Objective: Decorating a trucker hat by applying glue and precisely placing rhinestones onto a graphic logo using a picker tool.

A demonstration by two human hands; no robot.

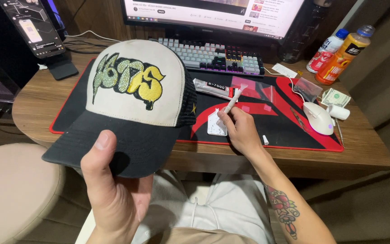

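Gripping black cap brim [113, 144] by left hand [113, 190] thumb-over above lap, pinching white applicator stick [232, 101] in closed right hand [240, 131] over table [41, 99] beside glue tube [213, 86], risking smearing adhesive onto crown if stick tip wanders.

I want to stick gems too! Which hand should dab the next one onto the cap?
Probably the right hand: it holds the white pen-like stick beside the small white speckled tray. The left hand is gripping the black brim of the white-fronted cap.
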